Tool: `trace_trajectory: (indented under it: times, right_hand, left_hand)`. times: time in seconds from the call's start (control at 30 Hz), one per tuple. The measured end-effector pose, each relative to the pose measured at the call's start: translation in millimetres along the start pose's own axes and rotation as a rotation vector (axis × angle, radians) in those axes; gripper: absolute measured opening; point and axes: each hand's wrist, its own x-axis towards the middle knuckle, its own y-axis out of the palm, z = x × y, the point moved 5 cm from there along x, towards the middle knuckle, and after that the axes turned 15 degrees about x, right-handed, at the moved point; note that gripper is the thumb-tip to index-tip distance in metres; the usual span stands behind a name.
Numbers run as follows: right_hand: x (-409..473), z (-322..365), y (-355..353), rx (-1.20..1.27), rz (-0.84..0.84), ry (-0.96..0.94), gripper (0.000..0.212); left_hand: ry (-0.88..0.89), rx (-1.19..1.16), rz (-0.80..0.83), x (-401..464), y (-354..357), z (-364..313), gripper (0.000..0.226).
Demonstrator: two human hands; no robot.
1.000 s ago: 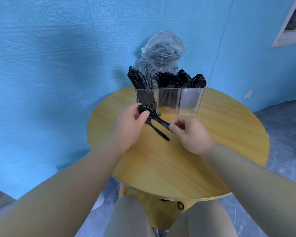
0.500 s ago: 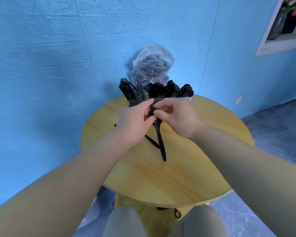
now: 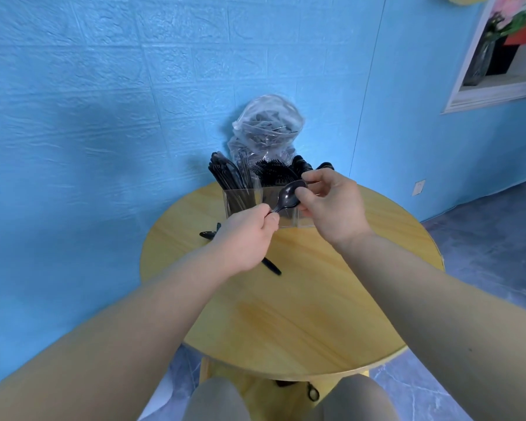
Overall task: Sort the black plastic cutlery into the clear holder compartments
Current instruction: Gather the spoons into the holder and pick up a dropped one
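A black plastic spoon [image 3: 289, 194] is held in the air in front of the clear holder [image 3: 240, 199]. My left hand [image 3: 246, 238] pinches its handle, and my right hand [image 3: 331, 205] pinches the bowl end between thumb and fingers. The holder stands at the far side of the round wooden table [image 3: 301, 299]; its left compartment carries knives, the middle one forks, the right one spoons, partly hidden behind my right hand. More black cutlery [image 3: 271, 266] lies on the table under my left hand, with another tip [image 3: 208, 234] showing to its left.
A clear plastic bag [image 3: 266, 129] with more black cutlery stands behind the holder against the blue wall. My knees show below the table's near edge. A framed wall niche with a vase [image 3: 480, 62] is at the upper right.
The spoon has been lifted off the table and turned, handle now in my left hand and bowl at my right. The view has tilted up a little.
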Motion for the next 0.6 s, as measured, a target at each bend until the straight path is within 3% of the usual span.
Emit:
trace_trajectory:
  times: [0.37, 0.6]
  right_hand:
    - [0, -4, -3, 0.076, -0.009, 0.015, 0.026]
    - [8, 10, -21, 0.197, -0.116, -0.018, 0.022]
  left_hand:
    - [0.081, 0.189, -0.103, -3, -5, -8, 0.033]
    - [0.225, 0.224, -0.164, 16, -11, -30, 0.025]
